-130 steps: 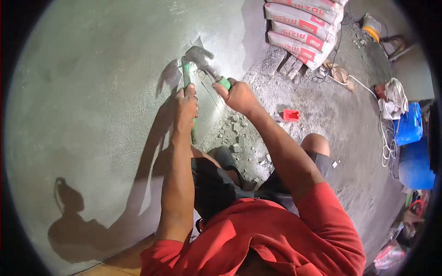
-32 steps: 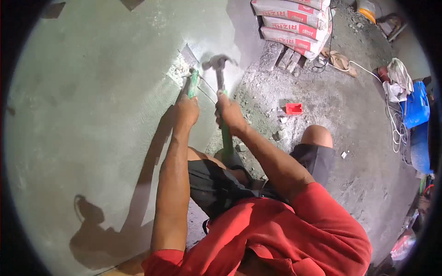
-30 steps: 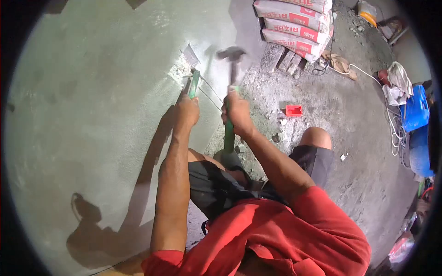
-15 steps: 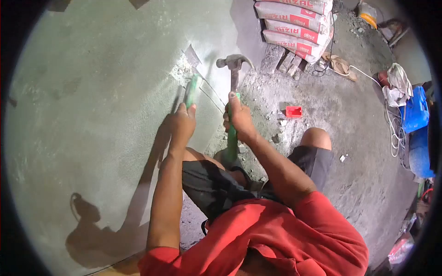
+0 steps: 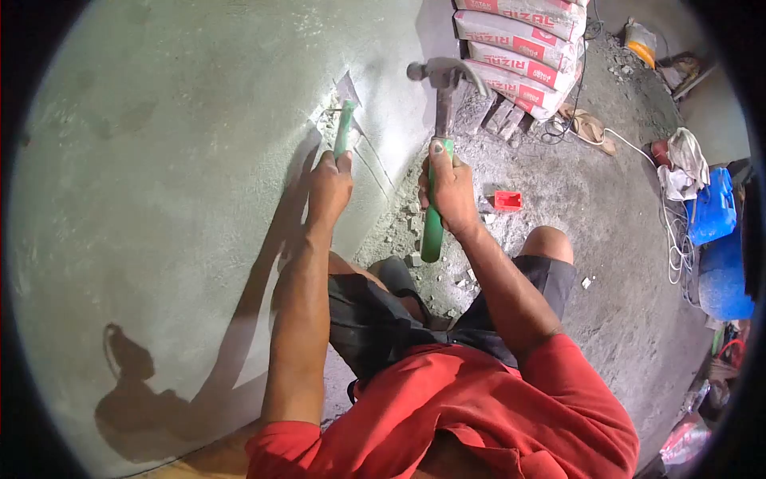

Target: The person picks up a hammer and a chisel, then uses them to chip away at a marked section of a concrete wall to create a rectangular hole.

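My left hand [image 5: 329, 188] is closed round the lower end of a green chisel-like tool [image 5: 345, 128]. The tool's far end is at a chipped patch [image 5: 327, 120] in the grey-green wall [image 5: 199, 152], where pale broken material shows. To the right, my right hand [image 5: 452, 191] grips the green handle of a claw hammer [image 5: 444, 104], its metal head raised and apart from the tool. Two thin lines run down the wall from the chipped patch.
Stacked cement bags [image 5: 519, 52] stand at the top right. A red box [image 5: 507, 200] lies on the floor [image 5: 630, 319] among rubble [image 5: 413, 259]. Farther right are a white cable [image 5: 673, 231], a blue container [image 5: 712, 207] and a cloth [image 5: 686, 164].
The hammer in my right hand has moved to the right, away from the green tool. My left hand has shifted slightly right in view, and the whole view has shifted a little.
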Action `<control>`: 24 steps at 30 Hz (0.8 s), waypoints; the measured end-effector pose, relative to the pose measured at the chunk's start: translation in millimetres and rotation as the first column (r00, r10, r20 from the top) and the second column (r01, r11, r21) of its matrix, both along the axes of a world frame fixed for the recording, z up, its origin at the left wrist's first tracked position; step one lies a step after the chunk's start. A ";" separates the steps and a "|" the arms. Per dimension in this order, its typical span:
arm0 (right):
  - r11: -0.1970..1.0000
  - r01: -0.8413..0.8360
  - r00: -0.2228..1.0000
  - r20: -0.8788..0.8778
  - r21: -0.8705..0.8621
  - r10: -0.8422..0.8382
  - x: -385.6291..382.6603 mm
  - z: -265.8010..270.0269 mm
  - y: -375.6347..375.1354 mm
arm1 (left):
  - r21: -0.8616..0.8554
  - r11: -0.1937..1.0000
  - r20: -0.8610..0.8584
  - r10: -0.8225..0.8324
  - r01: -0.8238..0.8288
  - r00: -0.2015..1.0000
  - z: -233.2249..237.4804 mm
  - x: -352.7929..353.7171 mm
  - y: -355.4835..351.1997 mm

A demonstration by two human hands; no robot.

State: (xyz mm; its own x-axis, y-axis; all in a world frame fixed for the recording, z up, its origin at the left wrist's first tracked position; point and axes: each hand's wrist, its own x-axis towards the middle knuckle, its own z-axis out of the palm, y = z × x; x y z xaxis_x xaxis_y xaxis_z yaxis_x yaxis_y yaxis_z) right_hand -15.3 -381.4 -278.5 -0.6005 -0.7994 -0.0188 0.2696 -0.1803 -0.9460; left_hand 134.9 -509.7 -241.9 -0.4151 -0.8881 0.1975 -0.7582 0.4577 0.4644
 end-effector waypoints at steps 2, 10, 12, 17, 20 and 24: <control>0.998 0.027 0.996 -0.078 -0.061 -0.032 -3.3 6.1 -0.3 | 0.044 0.999 0.094 0.020 -0.024 0.995 26.8 -6.8 17.0; 0.997 0.022 0.999 -0.038 -0.078 -0.025 -7.3 5.8 0.5 | 0.141 0.971 0.468 0.109 -0.195 0.877 38.4 -18.5 12.4; 0.996 0.027 1.000 0.000 -0.091 -0.028 -4.9 0.3 -1.7 | 0.147 0.974 0.478 0.085 -0.175 0.874 45.3 -14.2 16.0; 0.994 0.033 0.997 0.068 -0.104 -0.026 -0.8 -10.7 -8.7 | 0.107 0.991 0.483 0.015 -0.076 0.876 17.0 6.4 -11.0; 0.991 0.048 0.999 0.025 -0.124 -0.045 0.3 -14.5 -8.8 | -0.066 0.995 0.404 -0.036 0.069 0.914 -0.5 16.3 -20.4; 0.992 0.044 0.999 0.028 -0.122 -0.041 0.2 -17.1 -9.0 | -0.204 0.969 0.388 -0.052 0.141 0.920 -11.2 21.1 -29.3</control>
State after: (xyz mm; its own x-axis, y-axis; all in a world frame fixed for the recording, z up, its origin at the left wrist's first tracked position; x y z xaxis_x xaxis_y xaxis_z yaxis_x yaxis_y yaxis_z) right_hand -15.0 -390.4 -295.6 -0.6342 -0.7706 0.0624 0.2828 -0.3063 -0.9090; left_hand 156.1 -539.0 -253.2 -0.5795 -0.7906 0.1977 -0.8026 0.5957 0.0295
